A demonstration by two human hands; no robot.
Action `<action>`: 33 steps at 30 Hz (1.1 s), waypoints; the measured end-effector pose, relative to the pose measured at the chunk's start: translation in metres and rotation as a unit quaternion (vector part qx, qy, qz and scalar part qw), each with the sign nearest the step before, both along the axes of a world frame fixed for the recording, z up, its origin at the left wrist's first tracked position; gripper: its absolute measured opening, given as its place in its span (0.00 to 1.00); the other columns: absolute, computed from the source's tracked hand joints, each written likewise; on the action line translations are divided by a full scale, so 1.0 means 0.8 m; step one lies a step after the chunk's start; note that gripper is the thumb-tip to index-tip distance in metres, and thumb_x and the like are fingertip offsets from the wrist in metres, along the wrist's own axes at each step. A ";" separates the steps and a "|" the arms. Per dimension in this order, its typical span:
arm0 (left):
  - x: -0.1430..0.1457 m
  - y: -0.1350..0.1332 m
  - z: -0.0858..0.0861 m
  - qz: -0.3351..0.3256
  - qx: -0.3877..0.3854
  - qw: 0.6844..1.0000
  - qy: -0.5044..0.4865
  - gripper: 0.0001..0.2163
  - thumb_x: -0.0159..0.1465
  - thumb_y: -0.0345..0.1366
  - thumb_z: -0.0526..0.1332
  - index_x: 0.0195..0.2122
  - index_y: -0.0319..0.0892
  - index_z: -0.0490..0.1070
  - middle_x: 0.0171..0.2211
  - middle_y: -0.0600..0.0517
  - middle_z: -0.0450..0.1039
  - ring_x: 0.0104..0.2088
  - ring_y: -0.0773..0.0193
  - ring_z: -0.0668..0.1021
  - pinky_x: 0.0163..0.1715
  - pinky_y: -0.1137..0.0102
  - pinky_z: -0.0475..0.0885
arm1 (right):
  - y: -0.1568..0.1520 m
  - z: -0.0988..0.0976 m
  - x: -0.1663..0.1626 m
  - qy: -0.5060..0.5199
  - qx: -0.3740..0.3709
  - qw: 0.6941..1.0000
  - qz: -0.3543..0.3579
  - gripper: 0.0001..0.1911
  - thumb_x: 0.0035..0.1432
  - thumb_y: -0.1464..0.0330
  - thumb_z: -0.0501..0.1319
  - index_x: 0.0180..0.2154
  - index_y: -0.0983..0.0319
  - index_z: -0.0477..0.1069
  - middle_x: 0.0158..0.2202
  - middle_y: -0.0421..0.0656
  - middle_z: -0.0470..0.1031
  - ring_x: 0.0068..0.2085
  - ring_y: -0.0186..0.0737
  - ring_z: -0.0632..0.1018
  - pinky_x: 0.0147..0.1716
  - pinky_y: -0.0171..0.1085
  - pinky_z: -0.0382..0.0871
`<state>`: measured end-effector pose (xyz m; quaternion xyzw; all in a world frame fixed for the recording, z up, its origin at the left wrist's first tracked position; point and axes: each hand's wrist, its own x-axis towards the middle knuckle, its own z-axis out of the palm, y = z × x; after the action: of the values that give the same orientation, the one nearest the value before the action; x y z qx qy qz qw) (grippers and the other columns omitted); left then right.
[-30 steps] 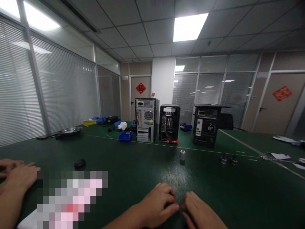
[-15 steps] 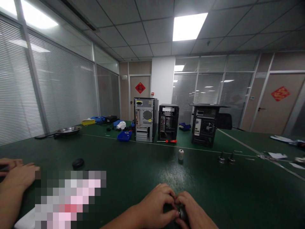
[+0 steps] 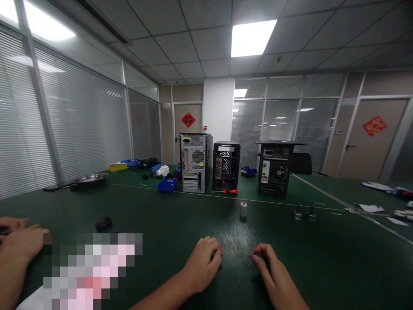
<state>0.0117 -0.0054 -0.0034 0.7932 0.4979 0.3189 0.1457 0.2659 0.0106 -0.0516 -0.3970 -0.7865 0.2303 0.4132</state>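
My left hand [image 3: 204, 263] is just above the green table [image 3: 180, 221], its fingers curled inward and closed. Whatever it grips, if anything, is hidden behind the fingers. Across a gap to the right, my right hand [image 3: 267, 267] has thumb and fingertips brought together in a pinch. Anything between those tips is too small to make out. Beyond both hands stands a small white cylinder [image 3: 243, 209] with a metallic top. Farther right are two small metal pieces with round bases and upright stems, one [image 3: 297, 213] beside the other [image 3: 310, 213].
Another person's hands [image 3: 24, 241] rest at the left edge, near a round black object [image 3: 103, 223] and a blurred-out patch. Behind stand a silver-grey computer case [image 3: 193, 165] and two black ones, with a red screwdriver [image 3: 229, 191] and a blue bin [image 3: 167, 185] before them.
My hands were together around a dark, round metallic thing; now they are apart, the left farther forward and left, the right moved slightly right. That thing no longer shows.
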 end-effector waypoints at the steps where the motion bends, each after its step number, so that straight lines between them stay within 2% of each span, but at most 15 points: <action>1: 0.000 0.000 0.001 0.000 0.000 1.000 0.005 0.11 0.68 0.33 0.52 0.30 0.42 0.71 0.35 0.52 0.75 0.40 0.60 0.74 0.49 0.64 0.63 | 0.001 -0.001 0.000 -0.002 -0.008 1.000 0.000 0.24 0.77 0.51 0.44 0.48 0.66 0.60 0.42 0.45 0.64 0.43 0.37 0.69 0.42 0.31 0.65; 5: 0.001 0.001 -0.001 -0.013 -0.005 1.000 0.015 0.17 0.69 0.39 0.56 0.24 0.42 0.71 0.35 0.52 0.76 0.41 0.60 0.74 0.49 0.64 0.63 | -0.004 0.002 -0.005 -0.001 -0.010 1.000 0.013 0.24 0.76 0.51 0.43 0.48 0.66 0.60 0.43 0.45 0.63 0.44 0.37 0.69 0.44 0.32 0.64; 7: 0.002 0.000 -0.004 -0.020 -0.004 1.000 0.002 0.13 0.69 0.39 0.58 0.29 0.44 0.76 0.37 0.53 0.77 0.43 0.60 0.75 0.51 0.64 0.62 | -0.009 0.006 -0.008 -0.003 -0.003 1.000 0.025 0.23 0.76 0.52 0.44 0.48 0.66 0.60 0.43 0.45 0.63 0.45 0.37 0.68 0.45 0.31 0.63; 9: 0.001 0.000 -0.007 -0.028 -0.001 1.000 -0.011 0.07 0.68 0.36 0.59 0.39 0.47 0.78 0.41 0.53 0.78 0.45 0.59 0.75 0.52 0.63 0.61 | -0.013 0.011 -0.010 -0.007 0.007 0.999 0.036 0.22 0.76 0.53 0.45 0.48 0.66 0.61 0.44 0.45 0.63 0.46 0.36 0.68 0.46 0.31 0.63; 12: -0.001 0.001 -0.008 -0.053 -0.004 0.998 -0.017 0.11 0.67 0.32 0.60 0.48 0.49 0.77 0.44 0.52 0.79 0.46 0.58 0.75 0.51 0.63 0.62 | -0.017 0.017 -0.011 -0.021 0.018 0.998 0.062 0.20 0.76 0.56 0.44 0.47 0.66 0.61 0.44 0.45 0.62 0.46 0.35 0.67 0.46 0.31 0.62; 16: -0.002 0.005 -0.011 -0.058 -0.016 0.998 -0.006 0.06 0.60 0.38 0.71 0.39 0.48 0.81 0.37 0.53 0.80 0.43 0.59 0.75 0.48 0.65 0.62 | -0.021 0.023 -0.013 -0.037 0.026 0.994 0.096 0.17 0.76 0.59 0.44 0.48 0.66 0.61 0.44 0.44 0.61 0.45 0.34 0.67 0.46 0.30 0.62; 19: -0.001 0.006 -0.017 -0.065 -0.005 0.998 -0.003 0.12 0.53 0.45 0.76 0.32 0.45 0.81 0.33 0.53 0.78 0.42 0.59 0.75 0.46 0.66 0.62 | -0.024 0.028 -0.015 -0.052 0.035 0.988 0.138 0.14 0.75 0.63 0.44 0.48 0.66 0.62 0.44 0.44 0.61 0.45 0.34 0.67 0.47 0.29 0.61; 22: 0.001 0.004 -0.020 -0.102 0.015 0.995 0.018 0.11 0.58 0.45 0.73 0.31 0.44 0.79 0.31 0.54 0.77 0.40 0.61 0.75 0.46 0.67 0.61 | -0.029 0.035 -0.019 -0.073 0.051 0.977 0.194 0.12 0.73 0.67 0.45 0.46 0.65 0.63 0.44 0.43 0.61 0.45 0.33 0.67 0.47 0.28 0.62; 25: 0.002 -0.003 -0.013 -0.148 0.030 0.987 0.054 0.11 0.67 0.39 0.64 0.28 0.42 0.75 0.29 0.55 0.75 0.39 0.64 0.75 0.46 0.68 0.61 | -0.033 0.043 -0.023 -0.099 0.066 0.966 0.231 0.09 0.71 0.71 0.46 0.46 0.64 0.64 0.45 0.42 0.61 0.46 0.34 0.66 0.48 0.28 0.62; 27: 0.002 -0.008 -0.005 -0.160 0.036 0.984 0.067 0.11 0.70 0.35 0.59 0.29 0.41 0.72 0.30 0.55 0.74 0.38 0.64 0.74 0.45 0.68 0.62 | -0.035 0.047 -0.024 -0.107 0.076 0.962 0.240 0.09 0.69 0.73 0.47 0.46 0.64 0.63 0.46 0.43 0.61 0.47 0.35 0.66 0.49 0.28 0.62; 31: 0.001 -0.017 0.003 -0.160 0.023 0.986 0.044 0.01 0.67 0.33 0.62 0.38 0.43 0.71 0.36 0.54 0.74 0.40 0.64 0.74 0.45 0.70 0.64 | -0.033 0.043 -0.022 -0.098 0.097 0.961 0.241 0.09 0.68 0.76 0.49 0.47 0.64 0.63 0.47 0.43 0.60 0.48 0.35 0.66 0.50 0.28 0.62; 33: 0.000 -0.017 0.001 -0.180 0.019 0.983 0.030 0.05 0.64 0.33 0.66 0.41 0.44 0.72 0.38 0.55 0.75 0.41 0.64 0.74 0.46 0.70 0.64 | -0.031 0.039 -0.021 -0.094 0.105 0.961 0.239 0.10 0.66 0.77 0.51 0.48 0.64 0.63 0.48 0.43 0.60 0.48 0.35 0.66 0.50 0.28 0.62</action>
<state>0.0120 -0.0187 -0.0025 0.8817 0.3447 0.2731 0.1708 0.2493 -0.0144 -0.0207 -0.1722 -0.9135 0.2001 0.3096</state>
